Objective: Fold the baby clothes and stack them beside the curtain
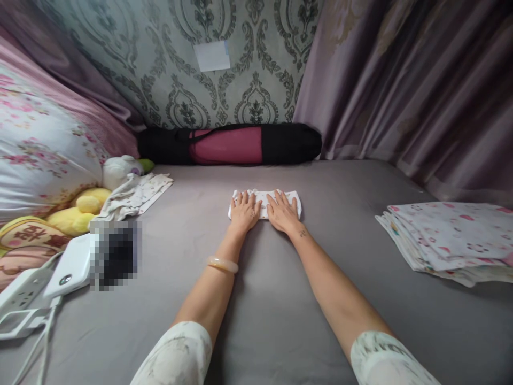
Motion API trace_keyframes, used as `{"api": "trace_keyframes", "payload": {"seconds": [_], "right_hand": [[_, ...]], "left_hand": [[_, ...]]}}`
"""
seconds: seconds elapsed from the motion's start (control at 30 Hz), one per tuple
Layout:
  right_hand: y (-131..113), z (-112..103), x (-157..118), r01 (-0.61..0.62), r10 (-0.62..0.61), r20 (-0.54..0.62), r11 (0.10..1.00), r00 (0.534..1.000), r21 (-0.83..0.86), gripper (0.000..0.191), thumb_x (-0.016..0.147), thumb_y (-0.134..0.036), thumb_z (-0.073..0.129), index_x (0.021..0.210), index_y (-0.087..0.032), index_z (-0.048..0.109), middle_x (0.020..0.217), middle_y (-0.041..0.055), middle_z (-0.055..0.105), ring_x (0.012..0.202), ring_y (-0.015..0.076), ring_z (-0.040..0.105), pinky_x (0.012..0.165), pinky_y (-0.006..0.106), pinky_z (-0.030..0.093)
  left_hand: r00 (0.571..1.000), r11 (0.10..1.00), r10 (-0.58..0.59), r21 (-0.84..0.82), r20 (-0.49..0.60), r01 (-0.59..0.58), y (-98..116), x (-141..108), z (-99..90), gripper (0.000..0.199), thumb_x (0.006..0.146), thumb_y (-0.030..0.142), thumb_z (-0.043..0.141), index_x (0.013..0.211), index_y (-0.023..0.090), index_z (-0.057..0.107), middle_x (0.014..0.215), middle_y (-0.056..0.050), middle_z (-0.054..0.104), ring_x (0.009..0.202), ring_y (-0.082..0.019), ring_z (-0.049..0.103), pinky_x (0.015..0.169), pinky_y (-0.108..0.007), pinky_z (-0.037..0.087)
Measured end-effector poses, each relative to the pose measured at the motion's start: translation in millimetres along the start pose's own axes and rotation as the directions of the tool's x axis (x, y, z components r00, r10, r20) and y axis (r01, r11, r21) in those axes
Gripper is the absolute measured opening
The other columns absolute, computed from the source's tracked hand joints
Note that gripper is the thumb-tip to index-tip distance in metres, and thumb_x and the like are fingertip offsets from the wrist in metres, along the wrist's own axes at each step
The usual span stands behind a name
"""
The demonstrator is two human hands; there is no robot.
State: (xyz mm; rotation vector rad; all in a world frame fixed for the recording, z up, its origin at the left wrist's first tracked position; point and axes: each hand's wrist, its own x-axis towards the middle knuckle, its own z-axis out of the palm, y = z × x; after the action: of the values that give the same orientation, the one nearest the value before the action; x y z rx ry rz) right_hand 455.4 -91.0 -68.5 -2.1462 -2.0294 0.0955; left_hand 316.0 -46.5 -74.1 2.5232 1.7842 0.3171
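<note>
A small folded white cloth (263, 212) with faint print lies on the grey sheet (180, 235), near the middle of the view. My left hand (245, 210) rests flat on its left part, fingers spread and pointing away from me. On the right part lies my right hand (282, 210), palm down, fingers also spread. Between the two hands a strip of the cloth shows; the rest of its middle and near edge is partly covered by my palms. Neither hand grips anything.
A stack of printed cloths (452, 235) lies at the right. At the left are a crumpled cloth (138, 195), plush toys (82, 210), a white power bank (72, 267) and a power strip (24, 289) with cables. A black and pink rolled bag (228, 144) lies along the wall.
</note>
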Motion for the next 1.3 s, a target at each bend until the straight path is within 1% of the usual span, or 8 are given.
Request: {"api": "trace_keyframes", "payload": {"seconds": [0.07,0.27,0.43,0.63,0.77,0.9,1.13,1.3], "right_hand": [[2,0,1,-0.031,0.031,-0.023,1.000,0.999,-0.007,0.054,0.100,-0.034,0.022,0.151,-0.020,0.034,0.159,0.0098,0.026,0.147,0.0262,0.017,0.116,0.055,0.008],[5,2,2,-0.072,0.072,0.030,0.997,0.997,0.007,0.055,0.100,-0.035,0.021,0.150,-0.019,0.035,0.158,0.0107,0.027,0.146,0.0267,0.021,0.116,0.053,0.010],[11,0,3,-0.115,0.114,-0.046,0.993,0.992,-0.018,0.057,0.100,-0.035,0.021,0.151,-0.011,0.031,0.159,0.0138,0.023,0.147,0.0269,0.017,0.117,0.049,0.008],[18,3,5,-0.193,0.193,-0.001,0.981,0.981,-0.032,0.062,0.099,-0.034,0.021,0.149,0.002,0.029,0.158,0.0170,0.025,0.146,0.0280,0.017,0.118,0.043,0.012],[20,-4,6,-0.173,0.173,0.005,0.985,0.985,-0.011,0.061,0.099,-0.034,0.020,0.150,-0.002,0.030,0.158,0.0153,0.024,0.147,0.0273,0.016,0.118,0.046,0.011],[23,-10,6,-0.134,0.132,-0.086,0.991,0.988,-0.019,0.059,0.100,-0.036,0.016,0.152,-0.010,0.029,0.160,0.0119,0.020,0.148,0.0264,0.011,0.118,0.051,0.005],[33,3,7,-0.161,0.162,0.032,0.987,0.986,-0.024,0.058,0.101,-0.040,0.016,0.152,-0.018,0.031,0.158,0.0100,0.027,0.147,0.0290,0.015,0.116,0.058,0.008],[18,-12,12,-0.167,0.168,0.027,0.986,0.985,-0.019,0.059,0.100,-0.042,0.016,0.152,-0.019,0.030,0.160,0.0115,0.023,0.147,0.0309,0.012,0.116,0.058,0.005]], "left_hand": [[0.999,0.999,-0.040,-0.004,-0.020,0.040,-2,0,-1.9,0.061,0.099,0.047,0.017,0.147,0.016,0.039,0.156,-0.012,0.033,0.146,-0.029,0.023,0.119,-0.051,0.016],[0.995,0.996,-0.080,-0.034,0.067,0.083,-7,1,-2.3,0.062,0.099,0.046,0.017,0.146,0.013,0.039,0.156,-0.013,0.032,0.146,-0.029,0.023,0.117,-0.052,0.020],[0.991,0.990,-0.135,-0.027,0.013,0.136,-16,4,-4.1,0.063,0.099,0.045,0.014,0.149,0.012,0.035,0.159,-0.012,0.025,0.148,-0.026,0.017,0.120,-0.045,0.016],[0.974,0.976,-0.167,-0.116,0.151,0.185,-28,8,-0.6,0.066,0.098,0.045,0.017,0.152,0.009,0.027,0.160,-0.014,0.020,0.148,-0.027,0.018,0.120,-0.048,0.016],[0.971,0.949,-0.188,-0.227,0.150,0.219,-33,11,-5.6,0.063,0.098,0.045,0.018,0.151,0.014,0.030,0.160,-0.012,0.022,0.148,-0.026,0.018,0.119,-0.050,0.015],[0.964,0.890,-0.259,-0.376,0.053,0.260,-45,14,-15.5,0.059,0.099,0.044,0.016,0.149,0.016,0.034,0.159,-0.010,0.025,0.148,-0.026,0.017,0.118,-0.053,0.016],[0.959,0.840,-0.280,-0.471,0.050,0.270,-59,11,-19.5,0.050,0.099,0.039,0.021,0.137,0.021,0.049,0.155,-0.011,0.035,0.146,-0.030,0.022,0.115,-0.060,0.019],[0.959,0.816,-0.280,-0.514,0.050,0.265,-59,13,-16.9,0.048,0.099,0.038,0.025,0.135,0.021,0.050,0.153,-0.013,0.037,0.146,-0.031,0.023,0.115,-0.061,0.017]]}}
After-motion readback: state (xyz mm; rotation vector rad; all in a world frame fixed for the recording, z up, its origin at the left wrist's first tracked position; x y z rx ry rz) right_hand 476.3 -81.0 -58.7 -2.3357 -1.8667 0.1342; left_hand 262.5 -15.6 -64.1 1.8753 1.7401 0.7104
